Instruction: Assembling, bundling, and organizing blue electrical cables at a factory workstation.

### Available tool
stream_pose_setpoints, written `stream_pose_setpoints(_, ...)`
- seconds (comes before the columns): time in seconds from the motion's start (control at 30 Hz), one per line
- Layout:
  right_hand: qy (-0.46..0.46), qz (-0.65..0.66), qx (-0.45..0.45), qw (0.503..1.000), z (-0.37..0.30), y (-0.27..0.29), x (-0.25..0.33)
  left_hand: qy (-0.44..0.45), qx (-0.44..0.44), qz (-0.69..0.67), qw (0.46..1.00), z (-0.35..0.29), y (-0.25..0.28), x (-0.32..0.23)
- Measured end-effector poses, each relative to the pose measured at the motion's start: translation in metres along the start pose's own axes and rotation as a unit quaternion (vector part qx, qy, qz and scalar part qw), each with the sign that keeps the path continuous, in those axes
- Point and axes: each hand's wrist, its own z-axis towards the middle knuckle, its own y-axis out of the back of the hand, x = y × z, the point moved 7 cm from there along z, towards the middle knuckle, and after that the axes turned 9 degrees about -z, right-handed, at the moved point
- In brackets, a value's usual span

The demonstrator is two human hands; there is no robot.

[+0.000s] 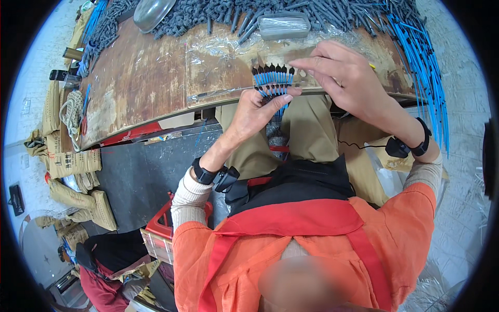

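Note:
My left hand (pixel 260 106) grips a fanned row of thin blue sticks (pixel 273 78) with black tips, held upright just over the table's near edge. Its thumb presses across the front of the row, and the lower stems run down below the hand. My right hand (pixel 340 73) reaches in from the right, its fingers bent together in a pinch. The index fingertip is at the rightmost black tip, touching or nearly so. Whatever lies between those fingers is too small to make out.
A worn wooden table (pixel 140 78) spans the front. Dark grey tubular parts (pixel 208 18) heap along its far side, with a clear plastic box (pixel 283 26) and a metal bowl (pixel 153 13). Long blue sticks (pixel 423 67) hang over the right end. Scissors (pixel 84 122) lie left.

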Motion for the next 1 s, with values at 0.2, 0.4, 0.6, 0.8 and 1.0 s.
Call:
stream_pose_setpoints(0.2, 0.017, -0.045, -0.044, 0.998, 0.0, 0.001, 0.006, -0.02, 0.005, 0.019, 1.0, 0.001, -0.001, -0.003)
stream_pose_setpoints(0.4, -0.016, 0.007, -0.054, 0.998, -0.003, -0.008, -0.001, -0.022, 0.0, 0.018, 1.0, 0.001, 0.001, -0.002)
stream_pose_setpoints(0.6, -0.066, 0.015, -0.064, 0.996, -0.004, -0.011, -0.001, -0.001, -0.007, -0.006, 1.0, 0.002, 0.001, -0.001)
stream_pose_setpoints(0.8, -0.073, 0.009, -0.099, 0.992, -0.007, -0.013, 0.004, 0.013, 0.011, 0.003, 1.0, 0.0, -0.002, -0.005)
stream_pose_setpoints(1.0, -0.107, 0.068, -0.08, 0.989, -0.009, -0.017, -0.006, 0.023, 0.011, -0.013, 1.0, 0.0, -0.001, -0.007)
